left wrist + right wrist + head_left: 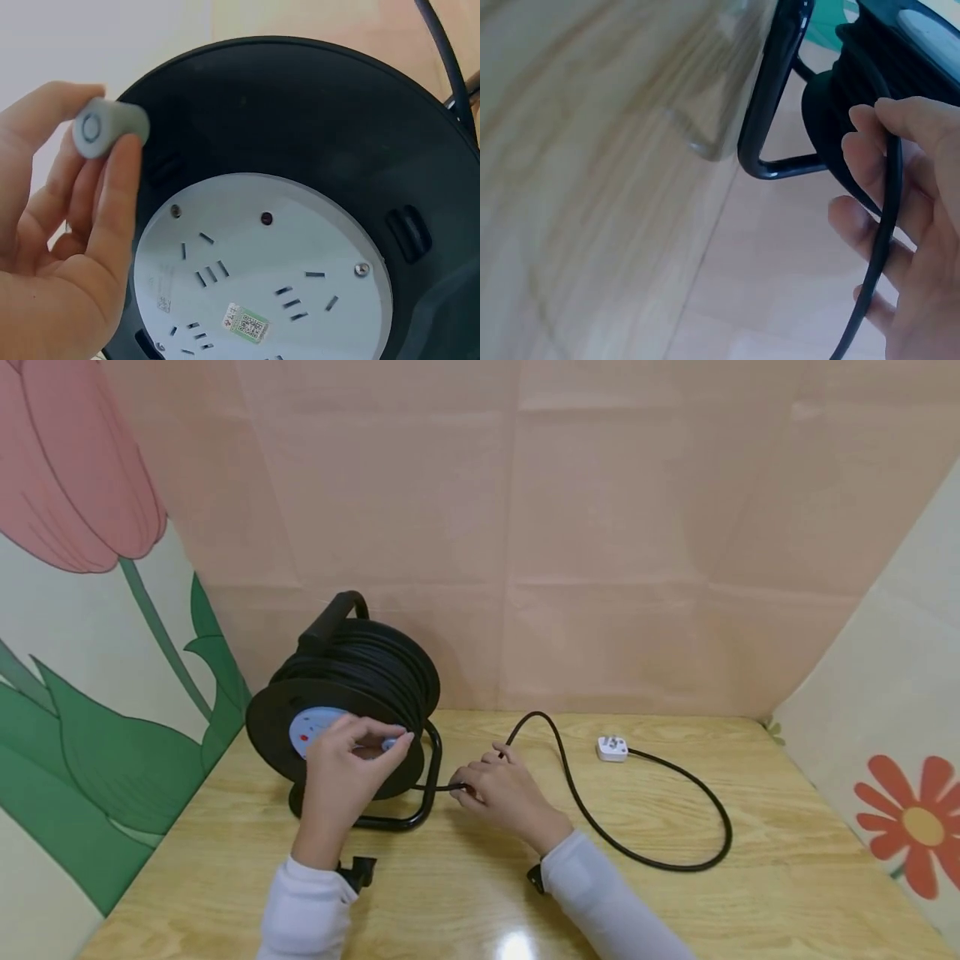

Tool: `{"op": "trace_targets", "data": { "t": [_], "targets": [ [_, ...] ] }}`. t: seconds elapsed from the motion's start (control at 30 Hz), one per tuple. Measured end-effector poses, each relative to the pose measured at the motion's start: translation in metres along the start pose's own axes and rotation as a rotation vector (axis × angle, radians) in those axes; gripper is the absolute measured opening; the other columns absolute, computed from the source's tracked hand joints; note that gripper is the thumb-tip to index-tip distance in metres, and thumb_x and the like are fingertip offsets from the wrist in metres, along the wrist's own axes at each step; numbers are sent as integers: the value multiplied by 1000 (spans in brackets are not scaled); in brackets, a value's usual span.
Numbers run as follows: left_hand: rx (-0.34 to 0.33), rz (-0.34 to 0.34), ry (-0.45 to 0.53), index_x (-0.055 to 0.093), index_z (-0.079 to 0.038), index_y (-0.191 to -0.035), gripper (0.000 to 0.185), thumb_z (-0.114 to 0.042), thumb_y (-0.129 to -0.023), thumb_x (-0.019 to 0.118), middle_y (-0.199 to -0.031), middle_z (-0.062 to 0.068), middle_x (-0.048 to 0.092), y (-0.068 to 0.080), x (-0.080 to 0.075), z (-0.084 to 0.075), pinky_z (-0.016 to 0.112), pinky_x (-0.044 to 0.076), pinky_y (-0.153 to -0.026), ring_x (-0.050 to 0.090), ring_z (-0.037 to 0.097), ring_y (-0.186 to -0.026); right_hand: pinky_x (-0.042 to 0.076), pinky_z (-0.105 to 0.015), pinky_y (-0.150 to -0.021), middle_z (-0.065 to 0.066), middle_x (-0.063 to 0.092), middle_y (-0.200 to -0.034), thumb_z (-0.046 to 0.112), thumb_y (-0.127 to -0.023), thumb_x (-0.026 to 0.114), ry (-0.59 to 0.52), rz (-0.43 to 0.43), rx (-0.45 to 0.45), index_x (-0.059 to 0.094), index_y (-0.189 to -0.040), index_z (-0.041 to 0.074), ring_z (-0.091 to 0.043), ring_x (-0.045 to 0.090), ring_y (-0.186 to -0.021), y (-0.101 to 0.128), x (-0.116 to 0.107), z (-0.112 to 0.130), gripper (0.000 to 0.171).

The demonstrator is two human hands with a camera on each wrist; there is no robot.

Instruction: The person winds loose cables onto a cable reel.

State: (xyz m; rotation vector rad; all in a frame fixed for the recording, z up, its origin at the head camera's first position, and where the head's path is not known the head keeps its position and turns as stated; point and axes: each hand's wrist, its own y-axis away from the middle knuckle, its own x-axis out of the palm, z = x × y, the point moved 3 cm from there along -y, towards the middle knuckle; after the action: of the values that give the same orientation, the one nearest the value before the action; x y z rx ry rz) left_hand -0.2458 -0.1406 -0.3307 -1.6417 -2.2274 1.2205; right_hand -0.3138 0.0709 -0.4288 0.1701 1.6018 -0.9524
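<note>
A black cable reel [352,660] stands on the left of the table, wound with black cable. My left hand [348,768] pinches the reel's small grey crank knob [112,127] between thumb and fingers, in front of the drum's flange. The pale socket plate [262,277] sits at the flange's centre. Just right of the reel's tube frame, my right hand [498,789] holds the loose black cable [881,240], thumb and forefinger pinching it where it runs to the drum. From that hand the cable loops across the table to a white plug [612,748].
The wooden table [450,893] meets a pinkish backdrop [600,543] behind the reel. A black tube stand [405,822] supports the drum, and a carrying handle [330,622] rises on top. Flower-painted panels flank both sides. The cable's loop [675,867] lies at the right.
</note>
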Motion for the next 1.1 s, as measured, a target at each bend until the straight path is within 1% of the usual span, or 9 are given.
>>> {"op": "trace_targets", "data": {
  "t": [0.17, 0.37, 0.57, 0.77, 0.87, 0.93, 1.0, 1.03, 1.1],
  "targets": [
    [-36, 93, -64, 79, -20, -85, 7, -23, -82, 85, -82, -5, 59, 1, 5, -2, 23, 57, -66, 59, 5, -74, 34, -52, -111, 12, 69, -86, 32, -96, 69, -7, 9, 1, 74, -98, 24, -14, 62, -87, 0, 2, 5, 9],
    [-17, 168, -143, 77, -19, -82, 7, -19, -83, 85, -80, -5, 58, 2, 10, -4, 24, 54, -62, 57, 7, -71, 40, -54, -107, 4, 68, -93, 21, -97, 68, -48, -4, -36, 72, -102, 17, -17, 65, -93, -1, 3, 10, 8],
    [-1, 193, -185, 76, -19, -79, 9, -19, -82, 85, -77, -5, 57, 2, 11, -1, 25, 51, -59, 54, 7, -68, 51, -40, -90, 4, 68, -92, 19, -98, 67, -123, 40, -58, 72, -102, 14, -13, 64, -86, -3, 2, 15, 8],
    [-14, 207, -179, 76, -20, -79, 9, -19, -83, 84, -78, -5, 58, 1, 11, 0, 26, 51, -59, 54, 8, -69, 51, -34, -73, 9, 67, -85, 22, -99, 66, -186, 116, -45, 69, -96, 16, -1, 57, -71, -3, -1, 13, 8],
    [-16, 211, -178, 76, -20, -80, 9, -19, -83, 84, -79, -5, 58, 0, 11, 1, 26, 51, -60, 54, 8, -69, 51, -38, -84, 14, 62, -76, 29, -98, 68, -156, 107, -12, 66, -88, 20, -3, 54, -69, -2, -5, 7, 14],
    [-12, 214, -179, 76, -19, -80, 9, -19, -82, 85, -79, -5, 58, 0, 11, 2, 27, 51, -60, 54, 8, -69, 48, -47, -96, 14, 57, -71, 34, -96, 70, -105, 70, 27, 62, -81, 22, -9, 56, -72, -2, -10, 1, 21],
    [-9, 218, -182, 76, -19, -79, 10, -18, -81, 85, -78, -4, 58, 0, 11, 3, 27, 51, -60, 54, 9, -69, 39, -59, -104, 13, 53, -70, 41, -93, 71, -43, 39, 84, 57, -76, 23, -15, 57, -79, 0, -16, -6, 29],
    [-6, 221, -181, 76, -19, -79, 10, -17, -81, 85, -78, -4, 58, 0, 12, 4, 27, 50, -60, 54, 9, -69, 38, -61, -104, 12, 52, -70, 43, -92, 72, -33, 35, 112, 56, -75, 23, -17, 56, -81, 1, -19, -9, 31],
    [-3, 227, -188, 76, -19, -78, 11, -16, -80, 86, -78, -5, 59, 0, 12, 5, 27, 50, -60, 54, 9, -69, 44, -55, -95, 11, 52, -72, 45, -92, 71, -52, 51, 154, 56, -76, 22, -18, 55, -80, 2, -23, -13, 32]
  ]
}}
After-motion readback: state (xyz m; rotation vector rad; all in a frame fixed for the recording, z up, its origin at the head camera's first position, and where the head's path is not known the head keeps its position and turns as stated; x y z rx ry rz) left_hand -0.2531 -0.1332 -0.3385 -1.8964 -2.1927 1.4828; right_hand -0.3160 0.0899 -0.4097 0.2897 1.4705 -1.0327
